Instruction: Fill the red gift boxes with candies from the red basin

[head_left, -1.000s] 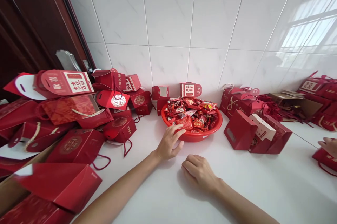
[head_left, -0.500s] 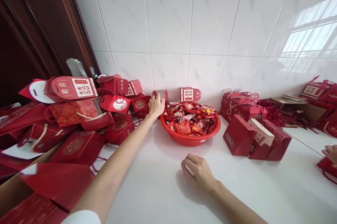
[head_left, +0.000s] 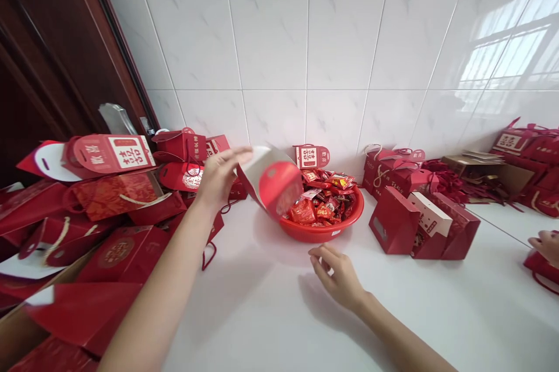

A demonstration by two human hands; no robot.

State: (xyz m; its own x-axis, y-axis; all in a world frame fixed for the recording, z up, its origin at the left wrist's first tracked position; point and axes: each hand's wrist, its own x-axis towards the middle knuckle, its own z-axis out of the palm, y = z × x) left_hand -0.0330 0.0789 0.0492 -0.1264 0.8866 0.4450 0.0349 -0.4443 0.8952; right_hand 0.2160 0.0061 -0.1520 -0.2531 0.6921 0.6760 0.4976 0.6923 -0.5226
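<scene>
In our left hand (head_left: 218, 177), the fingers are clamped on the edge of a red box (head_left: 282, 188), tilted and blurred, its pale inside showing. The box is just right of those fingers, overlapping our view of the bowl's (head_left: 325, 233) left rim – we cannot tell whether they touch. Our right hand (head_left: 338, 277) hovers empty over the table (head_left: 262, 314), its fingers loosely curled with a small gap between them.

We judge the step in hand to be bringing the box in beside the wrapped sweets (head_left: 323, 204), which lie in the bowl beyond our right fingers. The next move seems to call for levelling the box, mouth up – the left fingers keeping hold, the right ones free to steady it. Three boxes (head_left: 395, 222) stand to the right of our right fingers.
</scene>
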